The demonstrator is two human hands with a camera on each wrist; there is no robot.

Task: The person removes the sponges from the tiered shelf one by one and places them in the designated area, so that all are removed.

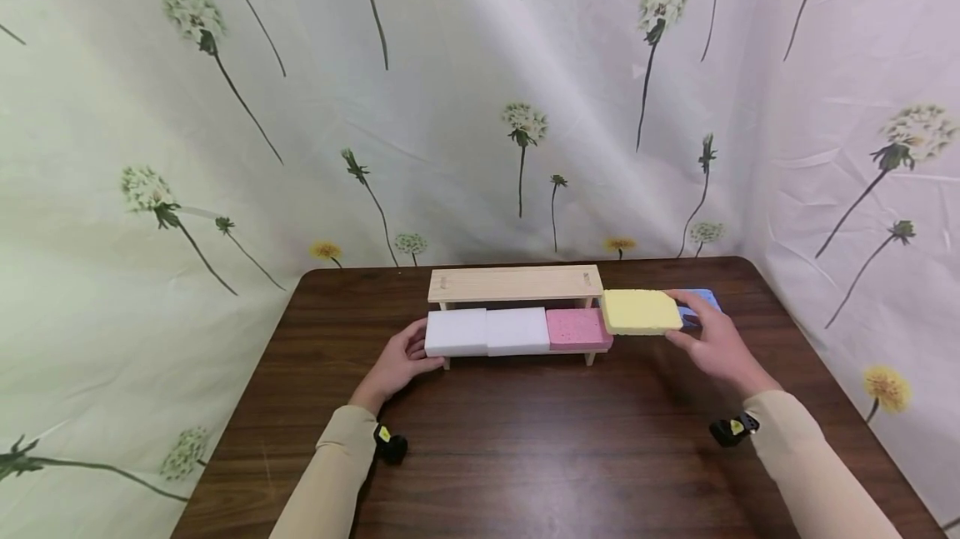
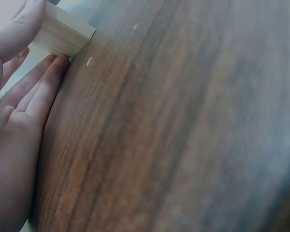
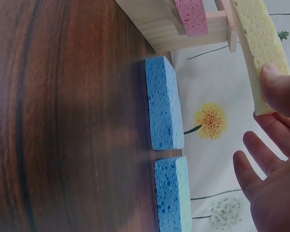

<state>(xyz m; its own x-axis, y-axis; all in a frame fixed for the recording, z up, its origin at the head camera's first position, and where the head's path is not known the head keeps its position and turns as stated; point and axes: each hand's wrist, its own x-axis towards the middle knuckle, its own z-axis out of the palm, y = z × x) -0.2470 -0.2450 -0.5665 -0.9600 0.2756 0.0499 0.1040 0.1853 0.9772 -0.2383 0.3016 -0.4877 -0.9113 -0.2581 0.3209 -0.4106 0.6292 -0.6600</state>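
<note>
A two-step wooden rack (image 1: 516,284) stands at the back of the table. On its lower step lie two white sponges (image 1: 456,333) side by side and a pink sponge (image 1: 576,329) at the right end. My left hand (image 1: 397,362) holds the rack's left end, its fingertips against the wood near the table in the left wrist view. My right hand (image 1: 711,343) pinches a yellow sponge (image 1: 641,311) by its right end, thumb on one face. It is raised beside the rack's right end. Two blue sponges (image 3: 163,104) lie on the table below it.
The dark wooden table (image 1: 510,456) reaches back to a pale curtain (image 1: 450,106) printed with dandelions, which also hangs along both sides. In the head view, the yellow sponge and right hand partly cover the blue sponges.
</note>
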